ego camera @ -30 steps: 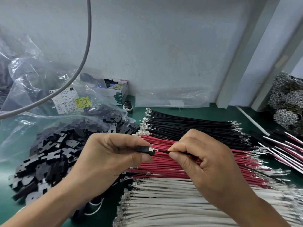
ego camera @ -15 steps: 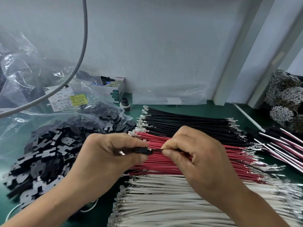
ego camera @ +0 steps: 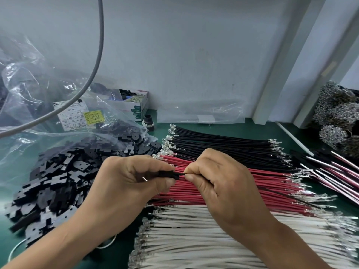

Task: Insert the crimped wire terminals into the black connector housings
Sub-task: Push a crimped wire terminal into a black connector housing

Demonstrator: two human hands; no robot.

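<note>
- Left hand (ego camera: pixel 128 183): fingers and thumb curled round a black housing (ego camera: pixel 168 174), held above the wire bundles at centre scene.
- Right hand (ego camera: pixel 219 183): thumb and forefinger pinch a black wire (ego camera: pixel 182 174) just beside the housing's right end; the wire meets that end. Its terminal is not visible.
- Black wires (ego camera: pixel 223 146): laid in a bundle on the green table (ego camera: pixel 252 129), far of the hands, with metal terminals at both ends.
- Red wires (ego camera: pixel 272 185): bundle directly under and right of the hands, touching the black bundle.
- White wires (ego camera: pixel 194 239): bundle nearest the viewer, touching the red bundle.
- Loose housings (ego camera: pixel 58 181): a black heap at left, spilling from a clear bag (ego camera: pixel 38 113) that bears printed labels.
- Small box (ego camera: pixel 136 105): far, against the wall, beside the bag.
- Grey cable (ego camera: pixel 97 61): hangs in a curve across the upper left.
- Red, white and black assemblies (ego camera: pixel 334 171): lie at far right.
</note>
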